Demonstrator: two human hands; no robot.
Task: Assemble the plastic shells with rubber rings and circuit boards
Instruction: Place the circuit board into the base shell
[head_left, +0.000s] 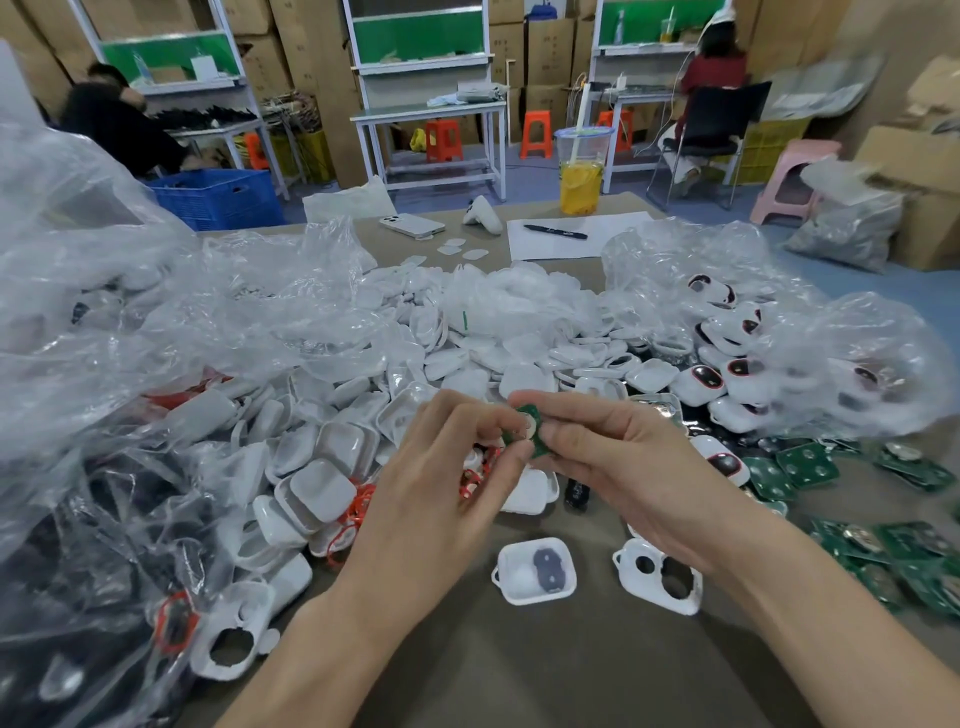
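A brown desk (519, 670) fills the lower view, and crumpled clear plastic bags (130, 322) cover its left side and far right corner. Between the bags a broad heap of white plastic shells (467, 358) spreads across the middle of the desk. More shells with dark, red-rimmed windows (706, 382) spill from the right-hand bag. Green circuit boards (805, 465) lie in loose stacks along the right edge of the desk. At the far end stand a sheet of paper (597, 247) with a black pen (555, 232) on it, a lidded cup of yellow drink (582, 176) and a white phone (411, 225). Both hands are raised together above the near edge of the heap. The left hand (441, 483) has its fingers curled, thumb and fingertips pinching the left side of a small green circuit board (530, 428). The right hand (613, 457) grips the board's right side between thumb and bent fingers. Nearer than the hands, an open white shell with a grey pad inside (535, 571) lies on bare desk, and a shell with two round holes (657, 577) lies just beside it to the right. Red rubber rings (358, 499) lie tangled among the shells left of the left hand; whether the ring under that hand's fingers is held cannot be told.
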